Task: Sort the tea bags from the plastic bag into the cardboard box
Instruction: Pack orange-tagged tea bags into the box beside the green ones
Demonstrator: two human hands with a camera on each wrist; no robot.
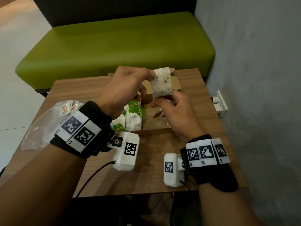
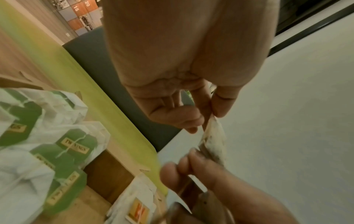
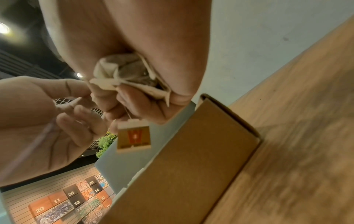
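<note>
Several green-tagged tea bags [image 1: 132,121] were already laid in the cardboard box [image 1: 156,131]. One tea bag [image 1: 161,84] was pinched by left hand [image 1: 125,88] and right hand [image 1: 175,111]; more remained in the plastic bag [image 1: 48,121] at the bench's left edge.

A wood-grain tabletop [image 1: 187,128] carries an open cardboard box [image 1: 160,130] around its centre, with white tea bags with green tags [image 1: 132,119] lying in the box's nine-o'clock half. A crumpled clear plastic bag [image 1: 44,126] lies on the tabletop at nine o'clock of the box, near the edge.
</note>
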